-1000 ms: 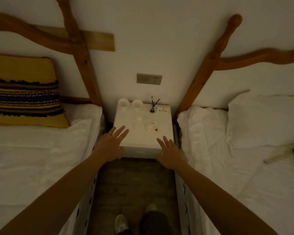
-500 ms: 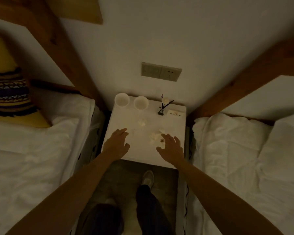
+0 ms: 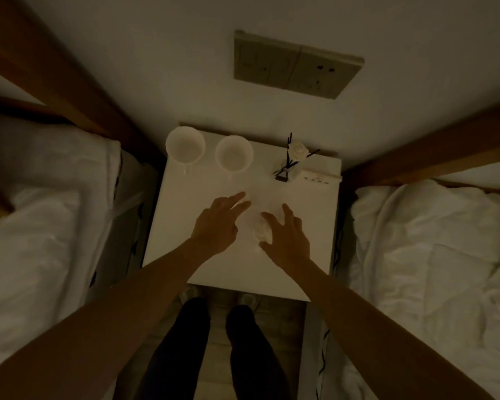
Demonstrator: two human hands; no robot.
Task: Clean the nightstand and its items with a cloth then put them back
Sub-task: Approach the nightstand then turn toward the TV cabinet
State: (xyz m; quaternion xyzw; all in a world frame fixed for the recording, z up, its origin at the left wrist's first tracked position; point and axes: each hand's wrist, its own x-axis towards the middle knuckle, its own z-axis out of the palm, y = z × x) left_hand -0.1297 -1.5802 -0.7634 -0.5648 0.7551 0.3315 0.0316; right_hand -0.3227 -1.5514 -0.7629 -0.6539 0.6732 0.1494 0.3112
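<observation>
Nightstand (image 3: 214, 264) fills the centre of the frame, white, its long axis running from the near edge up toward the wall. Two cups (image 3: 185, 144) stand at its upper left, mouths up, handles seemingly pointing down the frame. They look like ceramic: stiff, light, breakable, slippery if glazed, so best taken round the body or by the handle. A diffuser (image 3: 285, 168) with dark reeds leaning up and right stands at upper right, top-heavy and easy to tip; hold it low. The left hand (image 3: 217, 226) hovers spread, holding nothing. The right hand (image 3: 286, 238), fingers spread and bent, reaches over a pale crumpled wad (image 3: 262, 231), soft and weightless by its look; whether it pinches it cannot be told.
</observation>
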